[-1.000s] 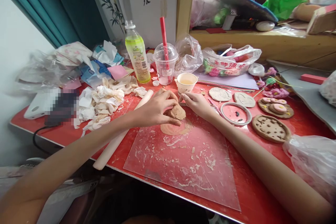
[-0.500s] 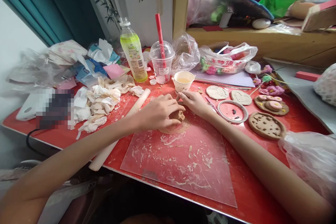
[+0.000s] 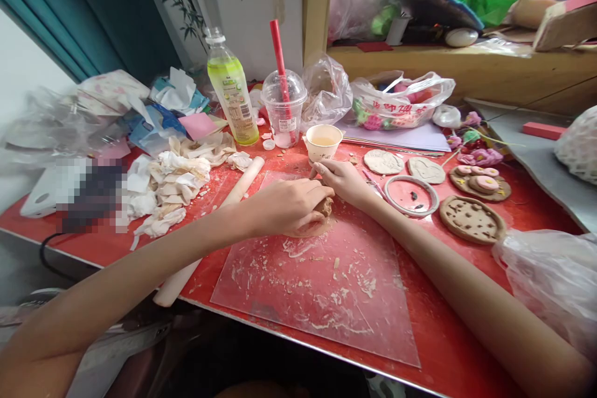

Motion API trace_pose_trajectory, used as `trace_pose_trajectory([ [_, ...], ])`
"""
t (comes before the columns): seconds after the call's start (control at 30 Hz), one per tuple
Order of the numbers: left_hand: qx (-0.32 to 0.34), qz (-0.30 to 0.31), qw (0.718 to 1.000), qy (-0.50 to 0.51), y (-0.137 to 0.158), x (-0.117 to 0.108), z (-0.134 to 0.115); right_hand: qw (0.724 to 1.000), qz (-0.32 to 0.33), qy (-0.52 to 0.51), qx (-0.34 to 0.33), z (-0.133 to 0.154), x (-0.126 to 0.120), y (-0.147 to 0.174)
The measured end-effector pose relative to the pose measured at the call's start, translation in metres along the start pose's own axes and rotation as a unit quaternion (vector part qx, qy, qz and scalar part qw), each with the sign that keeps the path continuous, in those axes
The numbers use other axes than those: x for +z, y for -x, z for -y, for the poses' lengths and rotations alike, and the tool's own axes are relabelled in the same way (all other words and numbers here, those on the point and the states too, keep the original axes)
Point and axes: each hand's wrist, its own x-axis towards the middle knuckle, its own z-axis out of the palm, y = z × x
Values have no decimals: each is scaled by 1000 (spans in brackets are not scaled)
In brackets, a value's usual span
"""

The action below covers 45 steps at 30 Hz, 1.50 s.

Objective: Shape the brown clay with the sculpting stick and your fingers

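Observation:
My left hand [image 3: 291, 204] is curled over a brown lump of clay [image 3: 325, 206], its fingers wrapped round the far and near sides. Most of the lump is hidden; only its rough right end shows. Beneath it, a flat clay piece [image 3: 313, 230] peeks out on the clear plastic board [image 3: 326, 298]. My right hand [image 3: 344, 181] is closed just behind the lump, thumb and fingers pinched close to my left fingertips. What it grips, if anything, is hidden. Right behind that hand stands a paper cup [image 3: 321, 148] of cloudy liquid.
A rolling pin [image 3: 242, 181] lies left of the board, near crumpled tissues [image 3: 180, 171]. A bottle [image 3: 232, 99] and a lidded plastic cup [image 3: 282, 121] stand behind. To the right are a ring [image 3: 435, 205], clay discs [image 3: 471, 221] and a plastic bag [image 3: 550, 280].
My left hand has rolled slightly further over the clay lump, covering more of its top. My right hand stays almost in place. The whole view has shifted slightly.

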Motion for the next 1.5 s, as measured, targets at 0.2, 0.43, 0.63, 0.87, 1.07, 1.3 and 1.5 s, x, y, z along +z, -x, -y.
trace_pose_trajectory([
  [0.2,41,-2,992,-118,25,-4,9,1000,-1,27,-10,-1,1,-1],
  [0.43,63,-16,997,-40,6,5,3,1000,-2,13,-8,-1,1,-1],
  [0.63,-3,6,997,-75,14,5,16,1000,-2,23,-6,-1,0,0],
  [0.87,39,-6,990,-133,23,11,1,1000,-5,24,-4,0,2,-1],
  [1.07,71,-17,979,-190,-2,17,4,1000,-1,20,-7,-2,1,0],
  [1.3,33,-41,995,-90,39,16,12,1000,-6,22,-5,0,0,0],
  [1.5,83,-36,993,-71,10,14,-7,1000,-7,19,-4,0,1,1],
])
